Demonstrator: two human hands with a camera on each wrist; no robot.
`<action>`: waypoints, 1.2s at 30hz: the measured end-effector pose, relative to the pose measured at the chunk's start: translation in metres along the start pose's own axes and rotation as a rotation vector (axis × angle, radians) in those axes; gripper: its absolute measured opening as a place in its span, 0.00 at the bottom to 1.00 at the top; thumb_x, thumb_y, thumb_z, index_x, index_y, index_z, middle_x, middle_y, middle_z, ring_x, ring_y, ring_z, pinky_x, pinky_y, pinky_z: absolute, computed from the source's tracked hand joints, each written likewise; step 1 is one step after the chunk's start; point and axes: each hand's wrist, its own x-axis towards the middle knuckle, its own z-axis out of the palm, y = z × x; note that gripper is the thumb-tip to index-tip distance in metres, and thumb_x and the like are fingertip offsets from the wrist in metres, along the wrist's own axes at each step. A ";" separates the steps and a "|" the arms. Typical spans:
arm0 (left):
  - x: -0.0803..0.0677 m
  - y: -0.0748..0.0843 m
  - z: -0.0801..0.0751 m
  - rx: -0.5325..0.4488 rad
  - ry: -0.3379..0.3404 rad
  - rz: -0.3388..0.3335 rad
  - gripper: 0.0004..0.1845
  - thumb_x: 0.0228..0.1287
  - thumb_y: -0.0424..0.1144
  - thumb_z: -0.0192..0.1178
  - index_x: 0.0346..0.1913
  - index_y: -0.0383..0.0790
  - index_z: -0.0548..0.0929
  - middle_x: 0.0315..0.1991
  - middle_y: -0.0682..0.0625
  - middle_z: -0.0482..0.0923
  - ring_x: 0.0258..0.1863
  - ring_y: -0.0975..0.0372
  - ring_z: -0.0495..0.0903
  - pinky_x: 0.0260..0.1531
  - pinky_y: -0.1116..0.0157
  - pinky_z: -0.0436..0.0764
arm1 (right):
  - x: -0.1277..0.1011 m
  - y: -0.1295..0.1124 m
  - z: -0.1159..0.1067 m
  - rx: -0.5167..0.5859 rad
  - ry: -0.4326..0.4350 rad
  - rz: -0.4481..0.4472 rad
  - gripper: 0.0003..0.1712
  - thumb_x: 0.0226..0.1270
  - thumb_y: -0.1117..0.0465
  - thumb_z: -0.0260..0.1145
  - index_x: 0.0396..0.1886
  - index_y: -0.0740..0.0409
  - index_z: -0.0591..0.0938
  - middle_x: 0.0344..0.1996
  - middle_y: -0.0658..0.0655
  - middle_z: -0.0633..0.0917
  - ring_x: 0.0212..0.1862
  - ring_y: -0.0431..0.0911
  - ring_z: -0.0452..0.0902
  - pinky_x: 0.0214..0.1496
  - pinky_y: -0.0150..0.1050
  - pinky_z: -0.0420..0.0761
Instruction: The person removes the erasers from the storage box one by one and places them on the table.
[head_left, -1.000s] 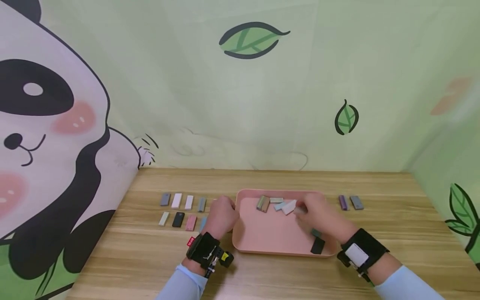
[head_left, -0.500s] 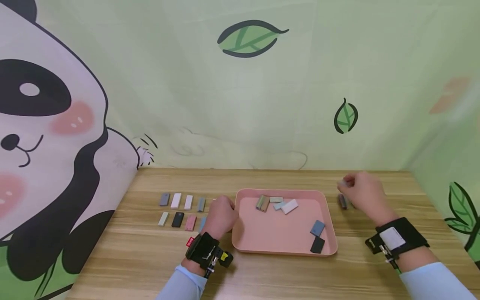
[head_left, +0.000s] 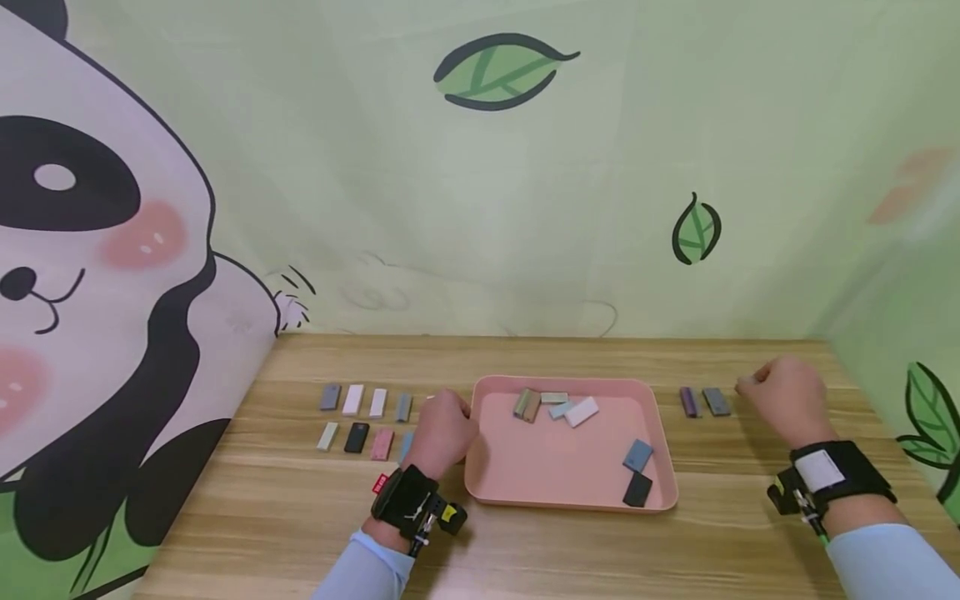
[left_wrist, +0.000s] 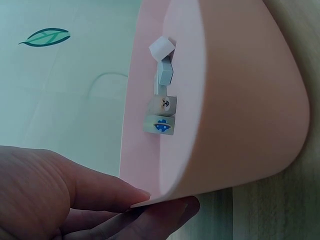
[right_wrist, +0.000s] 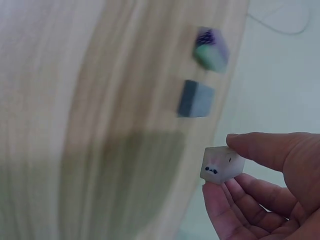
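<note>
Head: pale block point(right_wrist: 223, 164) mostly behind right hand point(head_left: 787, 402)

1. Pale block point(right_wrist: 222, 164): whitish, with two black dots like eyes on one face; pinched between thumb and fingers of the right hand point(head_left: 786, 400), at the far right.
2. Tray point(head_left: 555, 505): pink, shallow, round-cornered, lying flat, long sides running left to right; the left hand point(head_left: 442, 429) pinches its left rim.
3. Seven blocks point(head_left: 582, 412) inside the tray: five along the far side, one blue and one black near the right end.
</note>
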 end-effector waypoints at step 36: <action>-0.003 0.003 -0.002 -0.024 -0.029 -0.046 0.20 0.54 0.28 0.52 0.10 0.45 0.61 0.09 0.55 0.57 0.09 0.63 0.64 0.07 0.70 0.60 | 0.007 0.012 0.019 -0.019 -0.121 0.157 0.25 0.56 0.51 0.63 0.31 0.75 0.82 0.28 0.72 0.83 0.29 0.60 0.77 0.24 0.44 0.71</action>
